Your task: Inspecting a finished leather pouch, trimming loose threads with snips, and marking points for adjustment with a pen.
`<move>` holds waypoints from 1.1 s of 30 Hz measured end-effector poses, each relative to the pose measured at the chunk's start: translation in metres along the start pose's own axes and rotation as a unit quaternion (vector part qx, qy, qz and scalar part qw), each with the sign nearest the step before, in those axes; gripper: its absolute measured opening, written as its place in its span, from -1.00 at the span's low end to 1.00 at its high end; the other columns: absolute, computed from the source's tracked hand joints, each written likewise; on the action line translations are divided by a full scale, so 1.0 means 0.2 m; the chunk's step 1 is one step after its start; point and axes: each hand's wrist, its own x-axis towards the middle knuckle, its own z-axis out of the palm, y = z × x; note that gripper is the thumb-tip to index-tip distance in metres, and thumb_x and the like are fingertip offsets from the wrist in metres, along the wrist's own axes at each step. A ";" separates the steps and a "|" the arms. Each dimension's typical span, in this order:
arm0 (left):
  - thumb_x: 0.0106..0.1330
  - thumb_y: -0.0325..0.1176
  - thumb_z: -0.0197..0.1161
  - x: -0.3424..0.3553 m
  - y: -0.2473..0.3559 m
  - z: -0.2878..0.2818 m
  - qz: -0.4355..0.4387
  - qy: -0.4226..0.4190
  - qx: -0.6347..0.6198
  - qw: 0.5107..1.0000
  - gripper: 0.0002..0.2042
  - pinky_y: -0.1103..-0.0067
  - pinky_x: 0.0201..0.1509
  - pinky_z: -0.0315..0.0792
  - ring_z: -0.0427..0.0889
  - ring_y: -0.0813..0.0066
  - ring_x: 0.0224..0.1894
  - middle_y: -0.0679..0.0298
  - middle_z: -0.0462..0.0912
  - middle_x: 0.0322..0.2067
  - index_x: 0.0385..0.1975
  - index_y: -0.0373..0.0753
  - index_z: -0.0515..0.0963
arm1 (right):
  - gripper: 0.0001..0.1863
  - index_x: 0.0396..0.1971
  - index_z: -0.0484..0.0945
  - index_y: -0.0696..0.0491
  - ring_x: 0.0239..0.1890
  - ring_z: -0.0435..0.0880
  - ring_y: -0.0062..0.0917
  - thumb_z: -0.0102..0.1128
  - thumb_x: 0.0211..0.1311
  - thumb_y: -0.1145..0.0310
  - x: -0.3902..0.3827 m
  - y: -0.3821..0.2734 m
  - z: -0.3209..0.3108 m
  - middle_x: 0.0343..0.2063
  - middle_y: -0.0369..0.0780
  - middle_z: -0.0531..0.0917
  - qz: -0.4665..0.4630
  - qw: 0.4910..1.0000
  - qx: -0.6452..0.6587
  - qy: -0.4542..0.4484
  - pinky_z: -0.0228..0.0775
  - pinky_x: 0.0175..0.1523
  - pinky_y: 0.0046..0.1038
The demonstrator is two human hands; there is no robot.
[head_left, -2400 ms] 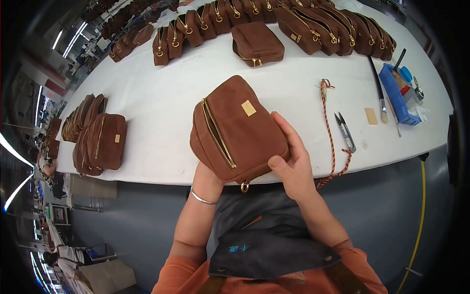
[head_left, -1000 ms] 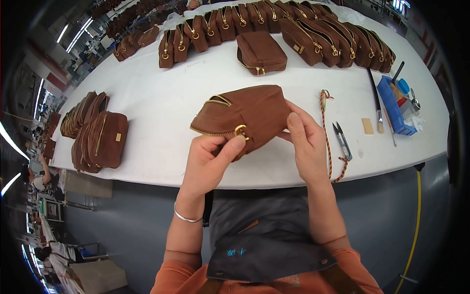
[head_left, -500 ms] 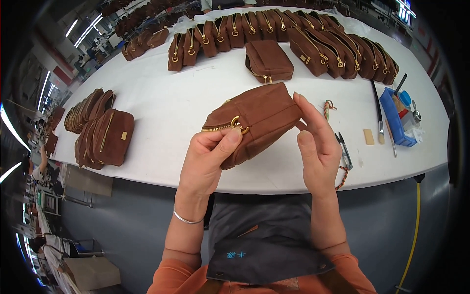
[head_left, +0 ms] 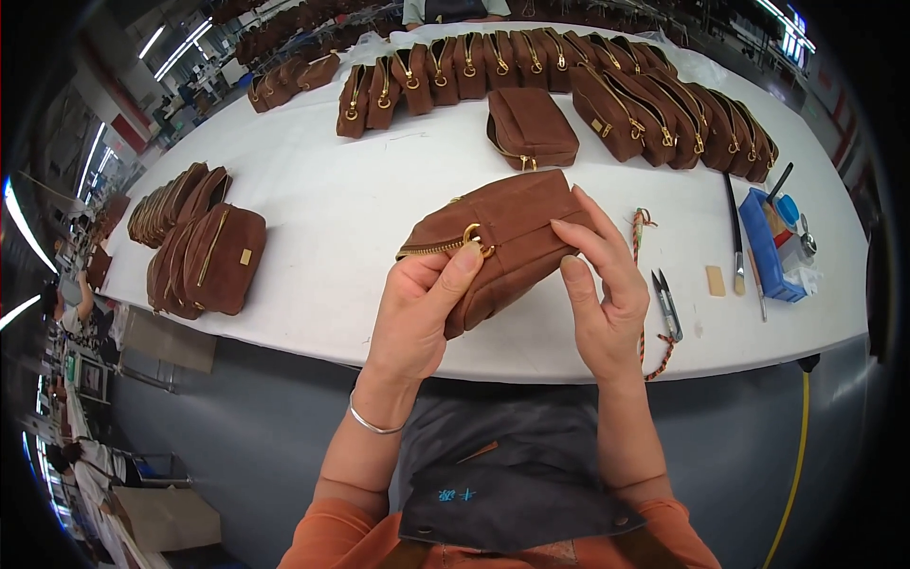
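"Brown and zippered, the pouch (head_left: 512,248) was mid-frame, held over the white bench (head_left: 313,247). How did each grip stand?"

"The left hand (head_left: 412,308) gripped the pouch, thumb at its gold ring (head_left: 468,229). The right hand (head_left: 609,303) had fingertips against the far end; whether that grip pinched, I couldn't make out."

"And around it?"

"A second pouch (head_left: 533,126) lay just above it in the frame, a row of pouches (head_left: 468,68) stood along the top, and snips (head_left: 666,308) lay centre right."
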 end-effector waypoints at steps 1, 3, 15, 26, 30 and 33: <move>0.44 -0.31 0.14 0.00 0.00 0.00 -0.010 -0.012 -0.013 1.000 -0.67 0.62 0.04 0.47 0.58 0.61 -0.09 0.22 0.63 -0.09 0.04 -0.45 0.50 | -0.73 -0.04 0.63 0.09 0.20 0.50 -0.27 0.21 0.26 0.44 0.00 0.00 0.00 0.14 0.03 0.51 0.009 1.000 0.005 0.006 0.36 0.18 -0.38; 0.43 -0.32 0.16 0.00 0.00 0.00 -0.019 -0.023 -0.026 0.999 -0.67 0.62 0.05 0.47 0.58 0.61 -0.09 0.23 0.63 -0.08 0.05 -0.43 0.50 | -0.73 -0.04 0.63 0.08 0.18 0.52 -0.29 0.20 0.26 0.44 0.00 -0.01 -0.01 0.14 0.03 0.50 0.019 1.000 0.010 0.012 0.36 0.18 -0.38; 0.31 -0.37 0.30 -0.06 0.02 0.01 -0.047 0.004 0.021 0.999 -0.68 0.67 -0.03 0.40 0.52 0.69 -0.16 0.36 0.63 -0.16 0.01 -0.35 0.53 | -0.70 -0.02 0.61 0.12 0.15 0.53 -0.27 0.20 0.28 0.39 -0.04 -0.06 -0.02 0.16 0.04 0.48 0.006 1.000 -0.019 -0.013 0.33 0.22 -0.36; 0.39 -0.36 0.20 -0.07 -0.02 0.02 0.002 0.033 0.000 0.999 -0.67 0.69 -0.05 0.40 0.54 0.69 -0.13 0.29 0.63 -0.12 0.07 -0.38 0.46 | -0.66 0.05 0.58 0.11 0.20 0.49 -0.25 0.18 0.30 0.38 -0.06 -0.03 0.01 0.20 0.01 0.45 0.006 1.000 -0.014 -0.013 0.30 0.25 -0.34; 0.40 -0.36 0.18 -0.07 -0.02 0.01 0.006 0.028 -0.008 1.000 -0.65 0.68 -0.04 0.41 0.55 0.66 -0.10 0.24 0.62 -0.07 0.10 -0.40 0.43 | -0.66 0.05 0.58 0.11 0.20 0.49 -0.26 0.18 0.29 0.40 -0.06 -0.03 0.02 0.20 0.00 0.45 0.011 1.000 -0.014 -0.015 0.31 0.24 -0.35; 0.43 -0.36 0.14 -0.06 -0.02 0.00 0.017 0.009 -0.018 1.000 -0.64 0.62 0.03 0.45 0.57 0.58 -0.04 0.18 0.61 -0.04 0.12 -0.44 0.40 | -0.66 0.05 0.59 0.10 0.20 0.49 -0.25 0.19 0.28 0.42 -0.06 -0.04 0.01 0.20 0.00 0.45 0.018 1.000 -0.002 -0.018 0.32 0.24 -0.36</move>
